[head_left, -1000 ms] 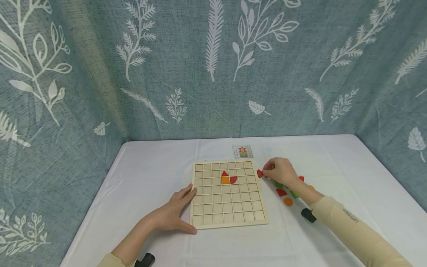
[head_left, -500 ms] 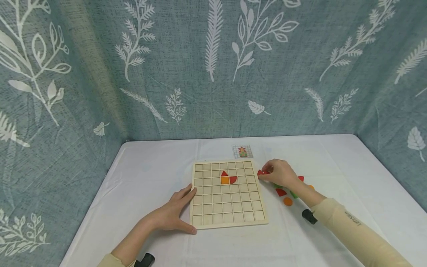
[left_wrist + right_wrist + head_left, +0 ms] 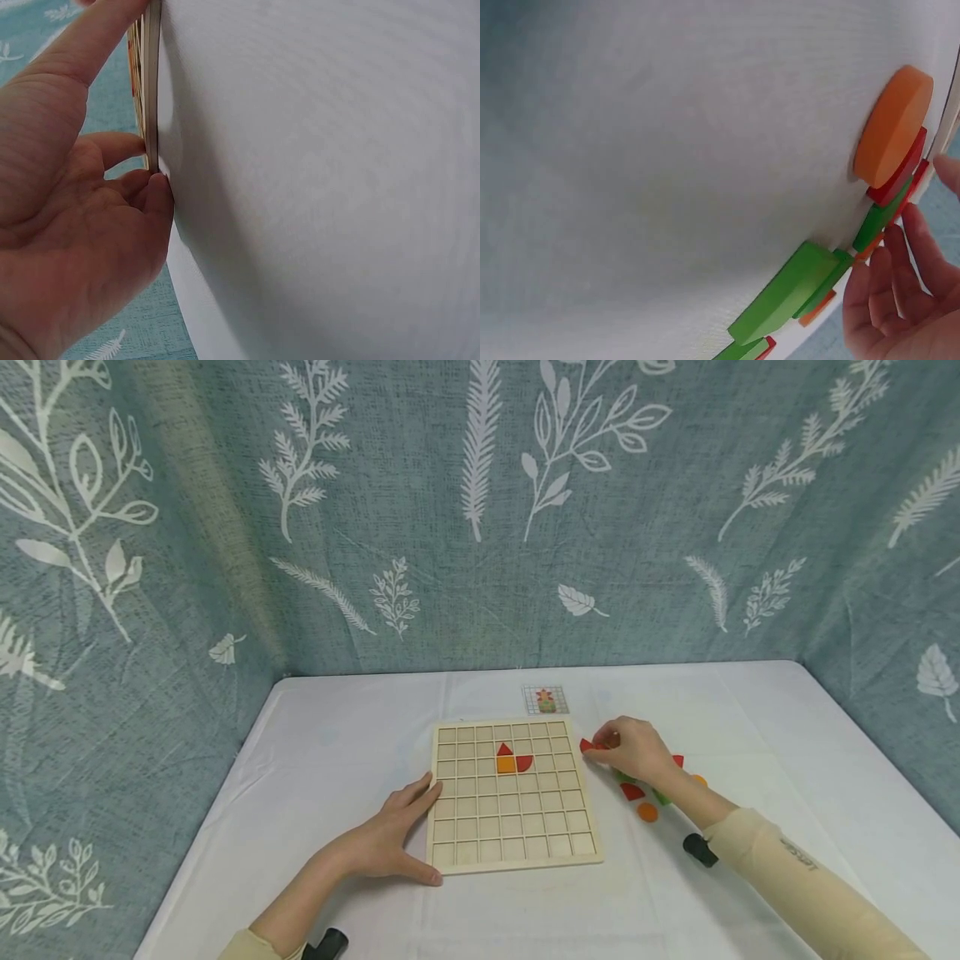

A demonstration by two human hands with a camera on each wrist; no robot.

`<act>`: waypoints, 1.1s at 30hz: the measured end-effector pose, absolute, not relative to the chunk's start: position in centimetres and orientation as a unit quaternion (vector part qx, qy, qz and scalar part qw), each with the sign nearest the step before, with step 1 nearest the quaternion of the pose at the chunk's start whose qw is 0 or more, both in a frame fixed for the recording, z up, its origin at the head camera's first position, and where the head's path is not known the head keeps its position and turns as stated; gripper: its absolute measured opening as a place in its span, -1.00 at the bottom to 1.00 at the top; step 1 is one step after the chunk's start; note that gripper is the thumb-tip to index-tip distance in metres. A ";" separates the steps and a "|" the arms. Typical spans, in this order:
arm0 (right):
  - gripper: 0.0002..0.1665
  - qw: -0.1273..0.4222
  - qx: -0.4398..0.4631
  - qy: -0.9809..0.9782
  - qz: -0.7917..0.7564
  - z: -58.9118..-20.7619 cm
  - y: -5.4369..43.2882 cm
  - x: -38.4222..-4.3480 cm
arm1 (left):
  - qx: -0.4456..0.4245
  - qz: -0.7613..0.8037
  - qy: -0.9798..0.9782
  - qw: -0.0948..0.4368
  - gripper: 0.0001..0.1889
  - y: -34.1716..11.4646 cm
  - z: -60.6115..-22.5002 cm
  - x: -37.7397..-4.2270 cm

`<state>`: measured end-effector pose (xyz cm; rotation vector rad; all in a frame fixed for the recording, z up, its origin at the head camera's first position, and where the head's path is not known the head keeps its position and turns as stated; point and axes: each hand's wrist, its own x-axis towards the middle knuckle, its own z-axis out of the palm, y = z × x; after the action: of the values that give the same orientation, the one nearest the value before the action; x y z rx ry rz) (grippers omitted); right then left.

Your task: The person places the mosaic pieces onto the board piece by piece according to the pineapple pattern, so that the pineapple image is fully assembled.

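A square wooden grid board (image 3: 515,852) lies flat on the white table. In its cells sit a red triangle (image 3: 505,750), an orange square (image 3: 506,765) and a red quarter-circle (image 3: 524,763). My left hand (image 3: 386,835) rests spread along the board's left edge, thumb by the near corner; in the left wrist view its fingertips (image 3: 155,187) touch the board's side. Just right of the board, my right hand (image 3: 630,750) pinches a small red tile (image 3: 586,745) between thumb and fingers, which partly cover its shape.
Under and beside my right forearm lie loose tiles: an orange disc (image 3: 647,812), a red fan-shaped tile (image 3: 632,792), green blocks (image 3: 784,292) and several others. A small pattern card (image 3: 546,700) lies behind the board. A patterned curtain (image 3: 450,527) hangs behind the table.
The red tile has turned between my right fingers and now shows a different side, the hand staying nearly in place. My left hand and the board have not moved.
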<state>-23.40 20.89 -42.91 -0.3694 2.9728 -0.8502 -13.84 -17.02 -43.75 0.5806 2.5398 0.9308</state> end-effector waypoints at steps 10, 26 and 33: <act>-0.70 -0.001 -0.123 0.951 -0.283 -43.3 20.6 -23.4 | 0.210 0.330 0.902 0.184 0.26 -17.2 -43.4 -13.8; -0.53 0.070 -0.040 0.850 -0.520 -42.5 18.9 -22.5 | 0.213 0.332 0.900 0.186 0.27 -17.2 -43.3 -13.6; -0.51 0.107 -0.054 0.808 -0.577 -42.4 16.5 -21.9 | 0.206 0.335 0.900 0.188 0.26 -17.1 -43.5 -13.6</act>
<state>-21.89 16.49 -42.37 -0.1579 2.3794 -1.6977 -13.63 -17.09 -43.49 0.5787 2.5322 0.9415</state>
